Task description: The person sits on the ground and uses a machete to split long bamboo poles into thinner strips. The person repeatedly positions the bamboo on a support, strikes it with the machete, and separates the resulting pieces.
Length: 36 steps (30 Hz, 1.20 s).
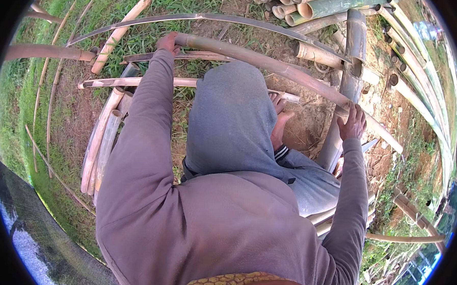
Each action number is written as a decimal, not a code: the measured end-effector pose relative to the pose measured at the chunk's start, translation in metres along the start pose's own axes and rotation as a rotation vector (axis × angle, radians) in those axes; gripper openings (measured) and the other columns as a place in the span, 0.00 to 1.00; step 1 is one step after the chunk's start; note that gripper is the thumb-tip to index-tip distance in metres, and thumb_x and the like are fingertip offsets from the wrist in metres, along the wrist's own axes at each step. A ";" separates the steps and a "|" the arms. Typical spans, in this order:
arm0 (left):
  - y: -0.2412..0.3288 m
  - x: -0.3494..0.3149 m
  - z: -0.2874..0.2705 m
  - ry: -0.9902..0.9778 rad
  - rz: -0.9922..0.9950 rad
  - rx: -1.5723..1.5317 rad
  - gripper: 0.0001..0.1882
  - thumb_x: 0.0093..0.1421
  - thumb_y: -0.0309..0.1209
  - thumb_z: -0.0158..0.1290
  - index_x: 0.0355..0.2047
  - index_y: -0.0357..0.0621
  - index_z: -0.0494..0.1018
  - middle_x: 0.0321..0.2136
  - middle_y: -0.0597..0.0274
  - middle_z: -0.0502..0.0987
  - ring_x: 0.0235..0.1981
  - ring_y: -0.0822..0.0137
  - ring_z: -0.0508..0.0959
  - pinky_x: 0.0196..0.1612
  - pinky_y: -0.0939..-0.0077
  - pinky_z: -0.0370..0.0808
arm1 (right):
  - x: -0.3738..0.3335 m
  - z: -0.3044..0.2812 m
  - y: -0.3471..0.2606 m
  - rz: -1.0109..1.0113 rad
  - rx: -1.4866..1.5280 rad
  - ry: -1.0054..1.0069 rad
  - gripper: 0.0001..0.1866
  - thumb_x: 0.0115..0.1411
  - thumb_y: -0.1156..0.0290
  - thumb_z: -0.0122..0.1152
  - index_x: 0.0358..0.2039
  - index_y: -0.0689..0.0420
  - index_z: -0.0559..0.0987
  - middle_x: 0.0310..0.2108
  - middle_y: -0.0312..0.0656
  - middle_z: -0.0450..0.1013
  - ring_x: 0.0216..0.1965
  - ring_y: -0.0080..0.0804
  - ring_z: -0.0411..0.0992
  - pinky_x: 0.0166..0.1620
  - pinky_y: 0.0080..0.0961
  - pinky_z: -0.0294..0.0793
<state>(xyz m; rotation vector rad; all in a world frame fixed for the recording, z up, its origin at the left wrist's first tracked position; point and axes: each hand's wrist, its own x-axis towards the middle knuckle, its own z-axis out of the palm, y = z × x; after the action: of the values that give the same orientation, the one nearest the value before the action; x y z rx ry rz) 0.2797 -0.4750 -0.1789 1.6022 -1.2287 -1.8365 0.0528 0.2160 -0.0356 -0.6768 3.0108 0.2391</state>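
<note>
A long brownish bamboo pole lies slantwise in front of my knees, from upper left down to the right. My left hand is closed round its left end. Toward the other end, my right hand grips the pole with the fingers over it; part of the grip is hidden. Under the pole near my right hand is a thick dark bamboo post. Beyond the pole, a thin split bamboo strip arches across the ground. Another split piece lies partly hidden behind my raised knee.
Cut bamboo poles are stacked at the far right, with long green ones along the right side. Shorter bamboo lengths lie beside my left arm. My bare foot rests on the soil. Dark sheeting covers the lower left.
</note>
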 end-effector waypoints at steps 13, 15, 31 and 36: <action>0.048 -0.055 0.106 -0.039 1.234 1.208 0.39 0.54 0.43 0.67 0.67 0.61 0.69 0.63 0.56 0.73 0.66 0.49 0.70 0.70 0.46 0.64 | 0.086 -0.006 -0.025 -0.292 0.039 0.146 0.37 0.53 0.61 0.74 0.64 0.47 0.73 0.60 0.41 0.73 0.62 0.45 0.69 0.70 0.54 0.53; 0.056 -0.035 0.118 -0.137 1.177 1.487 0.40 0.54 0.43 0.68 0.68 0.65 0.68 0.64 0.59 0.73 0.67 0.49 0.69 0.71 0.44 0.63 | 0.092 -0.015 -0.009 -0.318 0.054 0.156 0.37 0.53 0.61 0.74 0.64 0.47 0.74 0.59 0.41 0.74 0.61 0.45 0.70 0.69 0.53 0.54; -0.001 -0.124 0.080 -0.562 0.670 1.211 0.30 0.58 0.38 0.67 0.61 0.52 0.73 0.56 0.53 0.76 0.62 0.48 0.72 0.64 0.43 0.67 | 0.147 0.011 -0.143 -0.289 0.142 0.175 0.30 0.59 0.61 0.72 0.62 0.41 0.75 0.55 0.33 0.75 0.62 0.38 0.71 0.71 0.59 0.53; -0.082 -0.107 0.065 -0.279 1.329 1.541 0.29 0.59 0.32 0.60 0.62 0.54 0.72 0.53 0.52 0.77 0.56 0.47 0.77 0.63 0.43 0.69 | 0.161 0.009 -0.132 -0.290 0.147 0.236 0.34 0.56 0.57 0.75 0.63 0.42 0.74 0.59 0.36 0.74 0.66 0.41 0.68 0.71 0.61 0.54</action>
<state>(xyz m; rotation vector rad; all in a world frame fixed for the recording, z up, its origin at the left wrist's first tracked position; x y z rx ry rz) 0.2654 -0.3263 -0.1867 0.3293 -3.0230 -0.0349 -0.0358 0.0317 -0.0752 -1.1846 3.0469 -0.0792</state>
